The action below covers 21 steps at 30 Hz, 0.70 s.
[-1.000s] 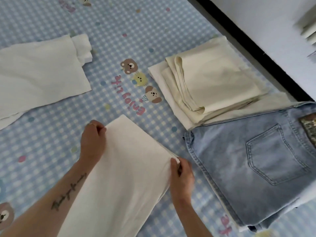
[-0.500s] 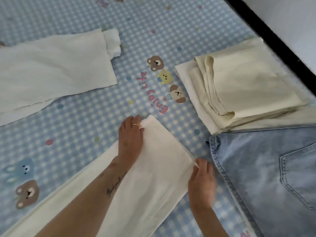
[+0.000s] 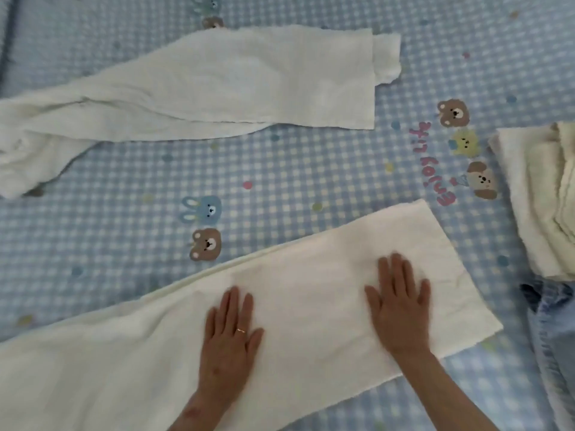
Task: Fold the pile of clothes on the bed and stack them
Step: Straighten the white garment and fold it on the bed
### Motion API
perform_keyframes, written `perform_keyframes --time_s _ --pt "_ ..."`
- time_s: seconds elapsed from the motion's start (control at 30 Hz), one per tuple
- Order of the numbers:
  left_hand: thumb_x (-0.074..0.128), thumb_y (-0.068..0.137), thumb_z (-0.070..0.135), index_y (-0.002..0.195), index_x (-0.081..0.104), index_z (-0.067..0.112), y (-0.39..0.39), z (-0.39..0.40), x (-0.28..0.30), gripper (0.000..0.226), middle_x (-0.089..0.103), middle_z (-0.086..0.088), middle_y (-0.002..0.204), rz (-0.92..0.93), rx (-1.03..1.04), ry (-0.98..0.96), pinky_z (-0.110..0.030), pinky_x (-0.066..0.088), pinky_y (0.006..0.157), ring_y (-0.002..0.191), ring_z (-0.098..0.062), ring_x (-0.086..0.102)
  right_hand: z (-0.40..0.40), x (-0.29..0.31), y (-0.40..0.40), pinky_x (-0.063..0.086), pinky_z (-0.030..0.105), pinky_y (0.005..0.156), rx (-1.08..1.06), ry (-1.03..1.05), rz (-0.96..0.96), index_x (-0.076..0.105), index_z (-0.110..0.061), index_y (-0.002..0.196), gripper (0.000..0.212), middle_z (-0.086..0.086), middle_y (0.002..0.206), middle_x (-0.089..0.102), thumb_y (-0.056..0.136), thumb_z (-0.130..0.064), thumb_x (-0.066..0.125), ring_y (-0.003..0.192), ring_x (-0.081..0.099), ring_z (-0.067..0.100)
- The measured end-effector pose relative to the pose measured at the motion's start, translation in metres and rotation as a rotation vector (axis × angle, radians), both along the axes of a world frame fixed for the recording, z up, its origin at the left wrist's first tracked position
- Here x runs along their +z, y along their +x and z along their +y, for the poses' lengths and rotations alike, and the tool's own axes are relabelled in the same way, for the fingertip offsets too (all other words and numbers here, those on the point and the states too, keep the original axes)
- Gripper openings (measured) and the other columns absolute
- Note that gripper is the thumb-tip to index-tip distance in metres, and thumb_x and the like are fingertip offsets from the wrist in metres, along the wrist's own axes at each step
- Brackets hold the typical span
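Two hands, one head view, four lots of cloth on a blue-and-white checked bed sheet printed with cartoon bears and rabbits (image 3: 280, 169).

Item 1: long cream-white woven cloth garment (image 3: 311, 306), lying flat across the lower half of the view, its squared end toward the right, its other end running off the lower left edge. Your left hand (image 3: 230, 340) and right hand (image 3: 398, 309) both lie on it palm down, fingers straight and slightly spread, well apart from each other, gripping nothing. Judged step: you are smoothing it before a fold.

Item 2: second cream-white garment, crumpled at its left end (image 3: 217, 85), across the top of the view, well apart from item 1, not yet folded.

Item 3: stack of folded pale cream cloth (image 3: 541, 206), at the right edge, partly cut off.

Item 4: light blue denim piece (image 3: 550, 337), lower right corner, just below the stack; mostly out of view.

Handling note, item 1: it looks light, soft and limp, with no stiffness to hold a crease, so it will likely sag and drag if you lift it by one point. Take hold at the two corners of the squared right end, pinch each, and carry that end over toward the left. Expect the layers to slide on each other; press flat after each fold.
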<state>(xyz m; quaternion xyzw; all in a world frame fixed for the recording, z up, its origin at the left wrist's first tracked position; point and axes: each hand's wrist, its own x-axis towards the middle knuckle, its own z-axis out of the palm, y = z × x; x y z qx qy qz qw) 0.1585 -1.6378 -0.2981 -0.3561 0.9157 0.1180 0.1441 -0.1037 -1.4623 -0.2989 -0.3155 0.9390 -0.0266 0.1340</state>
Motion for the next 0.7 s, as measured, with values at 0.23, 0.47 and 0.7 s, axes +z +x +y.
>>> perform_keyframes --time_s 0.23,0.47,0.7 --pt "0.01 0.099 0.047 0.144 0.034 0.009 0.091 -0.072 0.023 0.064 0.026 -0.006 0.151 -0.064 0.007 0.009 -0.034 0.01 0.116 0.137 -0.024 0.037 -0.009 0.017 -0.003 0.026 0.064 0.103 -0.006 0.102 -0.015 0.034 -0.007 0.145 0.071 0.017 0.153 0.028 0.089 -0.051 0.024 0.14 0.03 0.035" --pt "0.031 0.075 -0.001 0.136 0.044 0.002 0.156 -0.097 0.044 0.062 0.041 -0.016 0.145 0.242 0.265 -0.196 -0.041 0.014 0.115 0.137 -0.031 0.031 -0.117 0.048 0.118 0.029 0.043 0.108 0.382 -0.286 -0.01 0.056 0.005 0.126 0.064 0.022 0.133 0.054 0.101 -0.043 0.021 0.124 0.051 0.037" --pt "0.047 0.08 0.019 0.083 0.07 0.01 0.198 -0.168 0.045 0.025 0.07 -0.006 0.086 0.234 0.116 -0.209 -0.038 0.03 0.1 0.088 -0.023 0.069 -0.261 0.053 0.251 0.046 0.041 0.1 0.876 -0.287 -0.288 0.066 -0.01 0.109 0.034 0.007 0.114 0.065 0.077 -0.016 0.076 0.112 0.06 0.028"
